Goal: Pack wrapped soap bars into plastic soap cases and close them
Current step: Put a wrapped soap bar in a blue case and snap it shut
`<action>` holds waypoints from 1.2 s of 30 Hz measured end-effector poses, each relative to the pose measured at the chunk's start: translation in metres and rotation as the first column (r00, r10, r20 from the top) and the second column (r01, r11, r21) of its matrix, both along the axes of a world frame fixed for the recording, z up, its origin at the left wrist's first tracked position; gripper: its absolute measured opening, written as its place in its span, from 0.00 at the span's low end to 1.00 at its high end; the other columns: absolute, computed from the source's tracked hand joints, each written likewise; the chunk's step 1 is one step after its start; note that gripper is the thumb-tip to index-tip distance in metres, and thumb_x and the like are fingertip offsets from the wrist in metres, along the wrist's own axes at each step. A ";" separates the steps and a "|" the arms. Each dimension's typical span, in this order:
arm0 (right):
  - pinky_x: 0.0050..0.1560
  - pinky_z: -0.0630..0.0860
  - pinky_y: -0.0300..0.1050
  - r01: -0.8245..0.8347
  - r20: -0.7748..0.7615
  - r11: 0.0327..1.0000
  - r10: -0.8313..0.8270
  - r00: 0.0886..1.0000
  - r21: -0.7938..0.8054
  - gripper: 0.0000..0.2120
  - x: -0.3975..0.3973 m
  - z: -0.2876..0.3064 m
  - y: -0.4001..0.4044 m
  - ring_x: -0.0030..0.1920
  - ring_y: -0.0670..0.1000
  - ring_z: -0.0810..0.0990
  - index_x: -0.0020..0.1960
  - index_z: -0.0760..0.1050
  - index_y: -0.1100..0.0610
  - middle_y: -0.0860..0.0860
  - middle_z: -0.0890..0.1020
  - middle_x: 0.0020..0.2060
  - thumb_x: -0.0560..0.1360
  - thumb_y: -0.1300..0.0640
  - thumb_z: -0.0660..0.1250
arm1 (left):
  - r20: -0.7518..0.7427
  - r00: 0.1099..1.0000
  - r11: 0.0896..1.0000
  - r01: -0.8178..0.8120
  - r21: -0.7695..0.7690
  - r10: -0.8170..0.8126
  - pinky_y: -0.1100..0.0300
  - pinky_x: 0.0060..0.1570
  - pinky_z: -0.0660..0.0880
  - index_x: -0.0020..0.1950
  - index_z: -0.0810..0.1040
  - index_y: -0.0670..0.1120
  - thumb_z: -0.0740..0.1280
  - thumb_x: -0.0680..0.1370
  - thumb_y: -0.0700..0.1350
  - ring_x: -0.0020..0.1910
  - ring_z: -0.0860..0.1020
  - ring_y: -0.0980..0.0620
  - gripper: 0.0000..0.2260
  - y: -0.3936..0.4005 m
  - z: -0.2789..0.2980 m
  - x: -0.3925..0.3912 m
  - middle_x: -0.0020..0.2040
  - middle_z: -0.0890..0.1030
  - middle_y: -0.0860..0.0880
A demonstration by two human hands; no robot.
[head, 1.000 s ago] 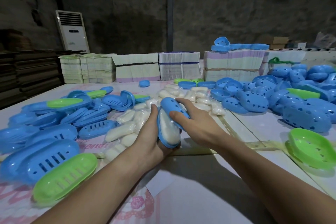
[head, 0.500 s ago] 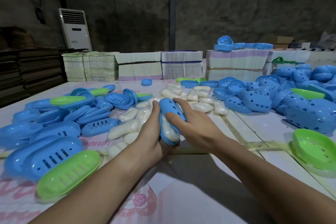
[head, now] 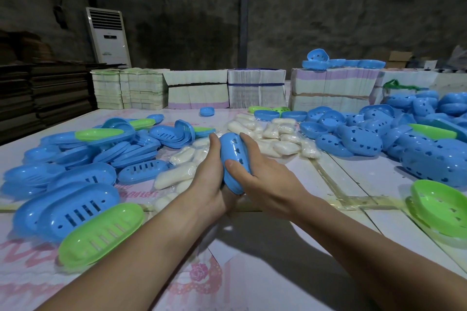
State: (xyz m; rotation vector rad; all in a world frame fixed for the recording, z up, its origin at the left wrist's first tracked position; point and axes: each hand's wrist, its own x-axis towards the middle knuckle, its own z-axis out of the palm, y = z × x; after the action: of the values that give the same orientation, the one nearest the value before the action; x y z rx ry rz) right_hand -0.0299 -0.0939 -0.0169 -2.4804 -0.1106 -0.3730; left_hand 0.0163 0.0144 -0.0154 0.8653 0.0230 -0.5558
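Between my two hands is a blue soap case [head: 233,159], standing on its long edge above the table's middle, its two halves together and the soap inside hidden. My left hand [head: 211,179] holds it from the left side and underneath. My right hand [head: 255,174] clasps it from the right, thumb across the lid with its heart-shaped holes. Wrapped white soap bars [head: 275,139] lie in a heap just behind my hands, and more wrapped soap bars [head: 177,171] lie to the left.
Blue and green case bases with slots [head: 75,212] are piled on the left. Closed blue cases [head: 434,161] are heaped at the right, with a green lid [head: 439,207] near the right edge. Bundled stacks of flat cartons [head: 255,91] line the table's [head: 252,272] far side.
The lid has swung down over the soap: the white bar seen between the halves a second ago is now covered and the case halves meet. My right thumb now lies across the lid.
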 end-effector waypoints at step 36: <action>0.36 0.71 0.48 0.684 0.071 0.654 -0.704 0.707 -0.323 0.37 -0.062 0.038 -0.223 0.43 0.56 0.77 0.71 0.55 0.46 0.50 0.79 0.40 0.66 0.31 0.56 | 0.248 0.964 0.995 0.084 0.055 -0.095 0.43 0.58 0.73 0.63 0.80 0.47 0.56 0.80 0.68 0.64 0.77 0.40 0.28 0.002 -0.012 0.013 0.60 0.84 0.44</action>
State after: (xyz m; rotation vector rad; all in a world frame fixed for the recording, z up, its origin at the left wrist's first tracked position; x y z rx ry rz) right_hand -0.0917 -0.3169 0.0211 -2.7759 0.9196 -0.6355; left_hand 0.0293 0.0167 -0.0273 0.9783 -0.2365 -0.5285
